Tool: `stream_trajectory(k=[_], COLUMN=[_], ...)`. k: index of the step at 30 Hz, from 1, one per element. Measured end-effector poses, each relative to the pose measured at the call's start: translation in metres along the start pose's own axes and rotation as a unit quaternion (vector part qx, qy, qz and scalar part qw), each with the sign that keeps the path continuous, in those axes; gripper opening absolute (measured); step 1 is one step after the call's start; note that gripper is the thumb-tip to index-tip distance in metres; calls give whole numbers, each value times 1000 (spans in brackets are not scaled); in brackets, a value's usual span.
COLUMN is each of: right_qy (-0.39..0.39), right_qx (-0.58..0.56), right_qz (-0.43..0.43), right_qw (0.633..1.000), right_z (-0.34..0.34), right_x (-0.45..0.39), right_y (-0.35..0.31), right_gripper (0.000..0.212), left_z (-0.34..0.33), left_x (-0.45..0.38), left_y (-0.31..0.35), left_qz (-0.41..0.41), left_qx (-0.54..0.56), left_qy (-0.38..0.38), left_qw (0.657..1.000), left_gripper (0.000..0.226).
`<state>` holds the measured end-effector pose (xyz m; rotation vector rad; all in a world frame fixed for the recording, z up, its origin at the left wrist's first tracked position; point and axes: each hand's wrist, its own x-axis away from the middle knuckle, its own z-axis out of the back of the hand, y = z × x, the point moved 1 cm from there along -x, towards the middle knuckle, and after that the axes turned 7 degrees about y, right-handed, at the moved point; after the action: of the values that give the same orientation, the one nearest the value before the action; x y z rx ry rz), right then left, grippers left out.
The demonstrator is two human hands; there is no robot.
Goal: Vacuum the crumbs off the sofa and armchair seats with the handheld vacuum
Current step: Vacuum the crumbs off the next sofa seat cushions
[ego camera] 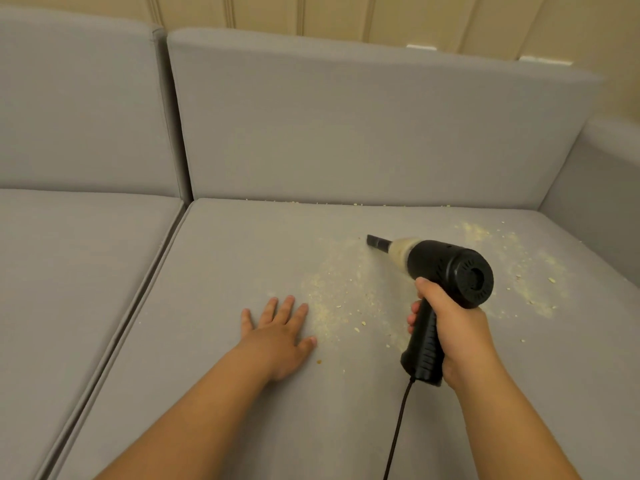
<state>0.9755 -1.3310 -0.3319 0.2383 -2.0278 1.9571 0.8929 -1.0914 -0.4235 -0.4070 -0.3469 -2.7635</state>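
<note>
I have the handheld vacuum over the right-hand seat cushion of the sofa, its black nozzle tipped down at the far edge of the nearer crumb patch; whether the tip touches the fabric I cannot tell. My right hand has its fingers curled round the pistol grip, and the cord trails from the grip's base toward me. My left hand lies flat on the cushion just left of that patch, fingers straight and slightly spread. A second scatter of crumbs lies right of the vacuum, and a thin line sits along the cushion's back seam. I judge the sofa pass is mid-way: next I should draw the nozzle toward me through the nearer patch, then sweep right and work the seam. The armchair is not in view.
</note>
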Motion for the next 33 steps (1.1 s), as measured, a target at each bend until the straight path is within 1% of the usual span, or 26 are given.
stream_trajectory(k=[4,9,12,15,17,19,21,24,26,27,30,33], right_qy=[24,-2,-37,-94,-125,-138,-114,-37,0,5,-20,-84], right_qx=[-32,16,17,26,45,54,54,48,34,29,40,56], right_qz=[-8,13,5,-17,-19,-10,12,55,54,47,26,6], right_qw=[999,1000,999,995,991,989,992,997,998,998,999,995], right_z=[-3,-12,-18,-24,-25,-26,-24,-19,-14,-11,-8,-12], right_x=[-7,-15,-14,-13,-10,-8,-8,-13,-17,-18,-16,-9], right_y=[-4,1,4,5,7,8,7,3,2,2,4,5], right_gripper=[31,25,23,24,25,24,24,20,18,17,16,18], left_z=[-1,-7,-5,-6,-6,-6,-6,-6,-6,-6,-7,-6], left_x=[1,3,-1,-2,-2,-2,-2,-3,-2,-2,0,0], left_y=[-6,-11,-12,-11,-11,-12,-12,-12,-12,-12,-10,-10], left_qz=[-8,-17,-14,-12,-12,-12,-12,-14,-13,-13,-12,-10], left_qx=[-5,-4,-4,-9,-13,-13,-16,-17,-16,-16,-18,-17], left_qy=[15,19,19,14,11,9,8,10,11,10,12,10], left_qw=[1000,1000,1000,1000,1000,1000,1000,1000,1000,1000,1000,1000], left_gripper=[70,68,68,69,69,69,68,68,68,68,68,68])
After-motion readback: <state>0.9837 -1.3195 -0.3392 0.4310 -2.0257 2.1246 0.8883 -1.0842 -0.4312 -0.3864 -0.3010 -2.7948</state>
